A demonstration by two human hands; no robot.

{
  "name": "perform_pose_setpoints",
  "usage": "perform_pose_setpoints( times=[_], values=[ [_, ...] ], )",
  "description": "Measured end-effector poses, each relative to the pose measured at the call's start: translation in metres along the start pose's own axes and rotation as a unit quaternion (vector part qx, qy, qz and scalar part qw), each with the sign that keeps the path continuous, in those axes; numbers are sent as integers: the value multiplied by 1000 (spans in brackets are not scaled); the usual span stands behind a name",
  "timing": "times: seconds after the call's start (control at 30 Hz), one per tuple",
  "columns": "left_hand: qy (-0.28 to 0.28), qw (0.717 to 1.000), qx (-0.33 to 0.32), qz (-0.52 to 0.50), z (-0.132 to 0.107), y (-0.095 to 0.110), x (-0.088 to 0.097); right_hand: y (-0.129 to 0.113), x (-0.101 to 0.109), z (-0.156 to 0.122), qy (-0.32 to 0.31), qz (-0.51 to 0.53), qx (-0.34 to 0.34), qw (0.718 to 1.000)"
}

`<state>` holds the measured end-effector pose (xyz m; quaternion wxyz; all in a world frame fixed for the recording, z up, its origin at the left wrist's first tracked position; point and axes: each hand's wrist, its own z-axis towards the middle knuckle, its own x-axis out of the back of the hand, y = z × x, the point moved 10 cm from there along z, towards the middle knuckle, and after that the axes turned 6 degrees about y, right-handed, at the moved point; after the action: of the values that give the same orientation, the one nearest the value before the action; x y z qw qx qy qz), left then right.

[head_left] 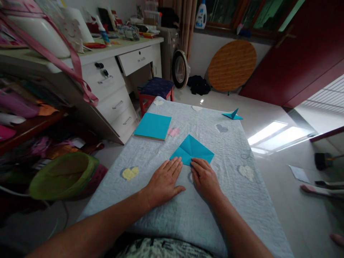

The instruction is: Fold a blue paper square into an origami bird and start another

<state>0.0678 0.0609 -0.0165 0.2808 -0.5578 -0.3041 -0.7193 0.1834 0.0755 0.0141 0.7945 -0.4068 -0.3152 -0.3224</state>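
A creased sheet of blue origami paper point(192, 148) lies on the cloth-covered table in front of me, its far corner pointing away. Flat on its near left edge rest the outstretched fingers of my left hand point(168, 177), thumb apart. My right hand point(204, 175) presses on the near edge with curled fingertips; whether they grip the paper is hidden. Beyond my left hand sits a stack of square paper point(153, 126) with a blue sheet on top. At the far right corner of the table stands a small folded blue paper figure point(233, 114).
A pale cloth with heart patterns point(131, 208) covers the table. To the left are a green-lined bin point(64, 175) and a white desk point(107, 80) crowded with items. Behind the table stand a stool point(156, 87), a washing machine with its door ajar point(179, 68) and a round wooden board point(232, 66).
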Motion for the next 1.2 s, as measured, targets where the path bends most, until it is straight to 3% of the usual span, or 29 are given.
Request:
perform_pose_setpoints(
  times=[0.2, 0.3, 0.4, 0.6, 0.77, 1.2],
  values=[
    [30, 998, 51, 7, -9, -15, 15, 1, -2, 0, -16, -4, -10, 1000],
    [54, 993, 100, -25, -9, -34, 25, 0, -3, 1, -32, -15, -11, 999],
    [71, 981, 151, -100, 0, -60, 31, -3, -5, 1, -52, -35, -7, 998],
    [29, 962, 211, -173, 27, -88, 23, -5, -8, 2, -73, -59, -2, 996],
    [28, 958, 246, -143, 32, -90, 16, -4, -9, 2, -78, -59, -8, 995],
    [45, 966, 227, -117, 30, -90, 18, -3, -10, 2, -82, -57, -10, 995]
  ],
)
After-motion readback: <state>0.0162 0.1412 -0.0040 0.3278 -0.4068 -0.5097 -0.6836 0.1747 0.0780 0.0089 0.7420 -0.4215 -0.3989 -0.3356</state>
